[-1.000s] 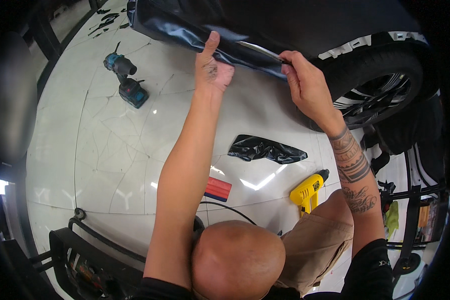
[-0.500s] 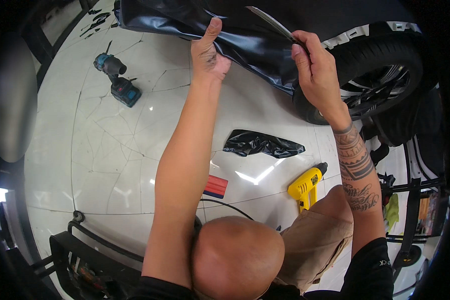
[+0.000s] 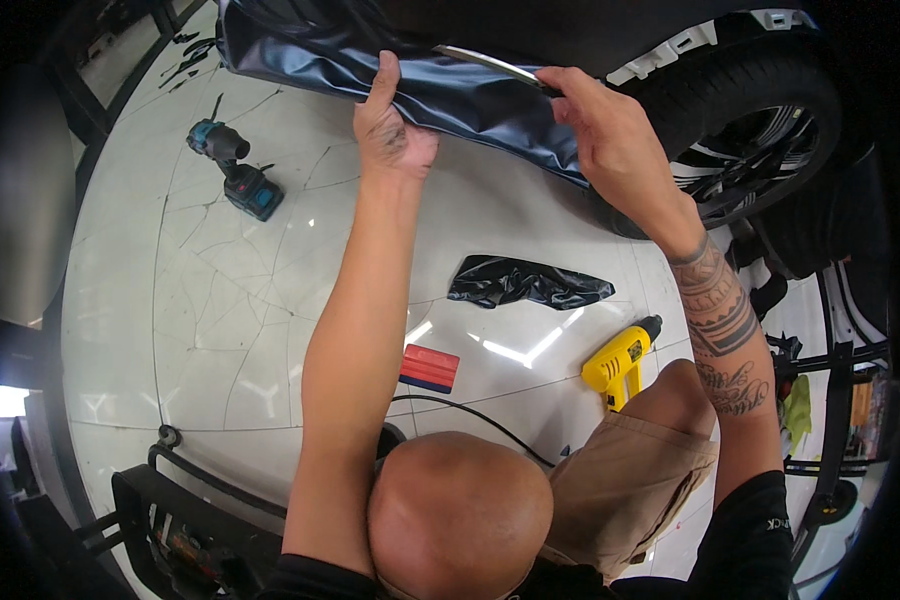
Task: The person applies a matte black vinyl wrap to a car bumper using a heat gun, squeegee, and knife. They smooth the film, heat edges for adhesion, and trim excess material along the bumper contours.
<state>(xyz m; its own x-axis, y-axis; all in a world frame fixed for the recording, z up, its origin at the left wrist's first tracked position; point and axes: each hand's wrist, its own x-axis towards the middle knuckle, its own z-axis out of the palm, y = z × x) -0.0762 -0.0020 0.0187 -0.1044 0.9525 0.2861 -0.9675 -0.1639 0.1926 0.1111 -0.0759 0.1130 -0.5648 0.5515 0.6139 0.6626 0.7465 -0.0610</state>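
Note:
A sheet of glossy black film (image 3: 470,95) hangs in creases along the lower edge of the dark car body (image 3: 530,25). My left hand (image 3: 395,125) is closed on the film's lower edge, thumb on top and fingers hidden beneath. In my right hand (image 3: 610,130) is a slim cutter knife (image 3: 490,62) with a silver blade pointing left across the film. Its handle is mostly hidden by my fingers, and I cannot tell whether the blade touches the film. The right hand is just left of the tyre (image 3: 700,110).
On the tiled floor (image 3: 240,350) lie a teal-and-black cordless drill (image 3: 235,170), a crumpled black film piece (image 3: 530,282), a red squeegee (image 3: 430,367) and a yellow heat gun (image 3: 618,362). A black cable (image 3: 470,410) runs near my knee (image 3: 460,510). A black wheeled frame (image 3: 170,490) stands lower left.
My right hand has moved left and slightly down, and the blade now lies flatter and farther left. My left hand, still gripping the film, has shifted slightly left.

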